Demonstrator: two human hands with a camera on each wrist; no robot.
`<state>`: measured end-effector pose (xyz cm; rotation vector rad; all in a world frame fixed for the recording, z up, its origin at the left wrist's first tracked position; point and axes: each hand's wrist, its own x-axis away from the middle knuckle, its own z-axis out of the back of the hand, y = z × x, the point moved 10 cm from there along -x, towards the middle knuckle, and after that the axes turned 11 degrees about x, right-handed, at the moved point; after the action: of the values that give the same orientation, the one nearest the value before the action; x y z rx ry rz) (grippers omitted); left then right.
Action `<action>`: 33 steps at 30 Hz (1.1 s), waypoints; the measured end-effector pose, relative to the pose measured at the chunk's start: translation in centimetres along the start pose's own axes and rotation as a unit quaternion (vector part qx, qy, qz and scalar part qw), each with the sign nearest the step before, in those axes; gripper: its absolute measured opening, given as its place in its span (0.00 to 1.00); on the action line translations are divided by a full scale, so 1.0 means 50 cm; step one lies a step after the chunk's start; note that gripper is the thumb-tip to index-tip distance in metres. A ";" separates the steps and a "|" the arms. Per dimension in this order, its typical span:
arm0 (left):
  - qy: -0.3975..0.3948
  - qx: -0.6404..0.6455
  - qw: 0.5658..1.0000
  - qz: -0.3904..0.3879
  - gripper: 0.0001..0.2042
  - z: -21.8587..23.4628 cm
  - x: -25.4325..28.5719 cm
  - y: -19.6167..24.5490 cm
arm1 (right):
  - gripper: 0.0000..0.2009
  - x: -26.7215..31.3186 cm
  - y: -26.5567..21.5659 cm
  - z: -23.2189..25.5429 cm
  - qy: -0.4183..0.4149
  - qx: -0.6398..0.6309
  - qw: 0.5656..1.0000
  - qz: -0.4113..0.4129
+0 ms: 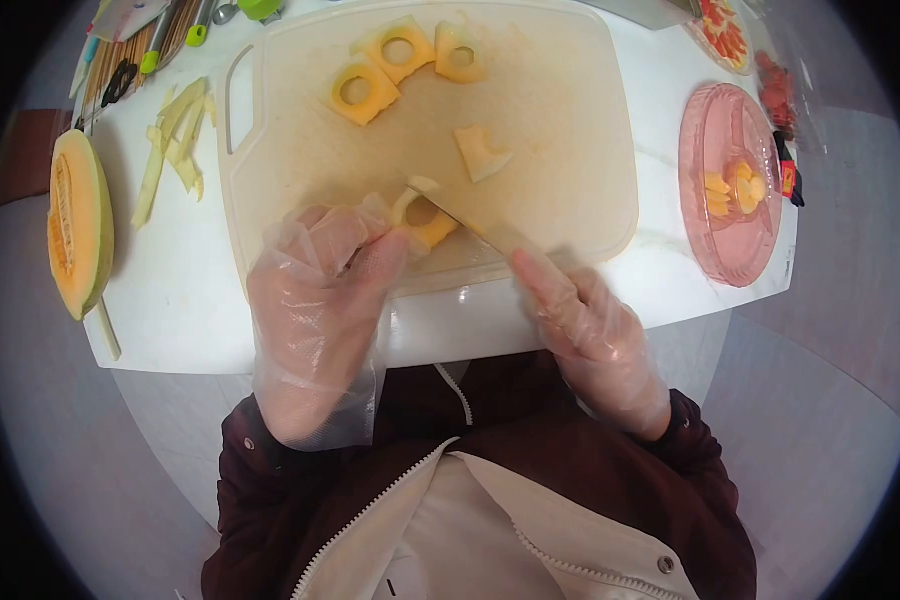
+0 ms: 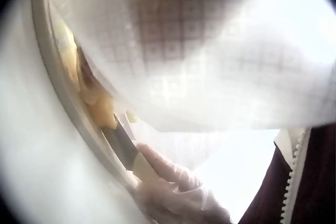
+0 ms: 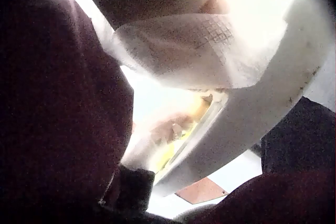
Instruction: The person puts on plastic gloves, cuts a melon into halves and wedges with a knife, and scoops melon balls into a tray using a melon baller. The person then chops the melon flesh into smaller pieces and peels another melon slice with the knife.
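At the table's (image 1: 170, 335) left edge, the half melon (image 1: 95, 215) could roll off if bumped; near the cutting board's (image 1: 570, 150) front edge, the left hand (image 1: 320, 265) pinches the holed melon piece (image 1: 438, 233), whose wet flesh might slip, leaving fingers exposed; the right hand (image 1: 592, 318) grips the knife (image 1: 482, 236), and pressing too hard could split that piece.

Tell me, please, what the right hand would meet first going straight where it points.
Probably the melon piece held by the left hand, at the tip end of the knife; exact depth is unclear.
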<state>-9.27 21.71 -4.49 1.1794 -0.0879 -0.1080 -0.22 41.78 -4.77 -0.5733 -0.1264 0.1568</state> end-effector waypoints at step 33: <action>-0.003 -0.021 1.000 0.005 0.05 0.004 0.005 0.000 | 0.33 -0.030 0.013 0.031 0.010 -0.031 0.998 -0.050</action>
<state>-9.03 21.50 -4.39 1.1362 -0.0964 -0.1051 -2.01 42.88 -3.93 -0.6297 -0.1413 0.0498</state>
